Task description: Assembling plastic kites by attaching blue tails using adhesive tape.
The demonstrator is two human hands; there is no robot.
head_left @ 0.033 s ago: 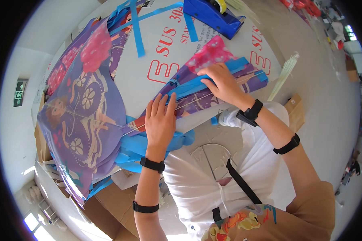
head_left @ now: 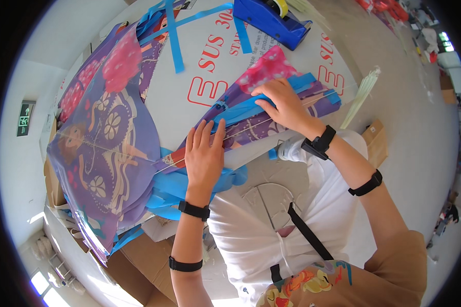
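Note:
A folded purple kite sheet (head_left: 251,128) with a pink dotted corner (head_left: 269,69) lies slantwise across the white printed board (head_left: 184,77). Along its fold runs a flat blue strip (head_left: 235,111), and below that a thin pale rod (head_left: 241,132). My left hand (head_left: 205,156) rests flat on the fold's lower left part, fingers stretched out. Higher up and to the right, my right hand (head_left: 284,106) presses on the blue strip with bent fingers, a gap showing between thumb and forefinger. Its remaining fingertips are partly hidden.
More printed purple kite sheets (head_left: 107,148) hang over the board's left side. Blue ribbons (head_left: 175,46) and a blue tape dispenser (head_left: 276,20) lie at the back. Thin pale sticks (head_left: 361,94) jut out at right. A cardboard box (head_left: 138,266) stands below left.

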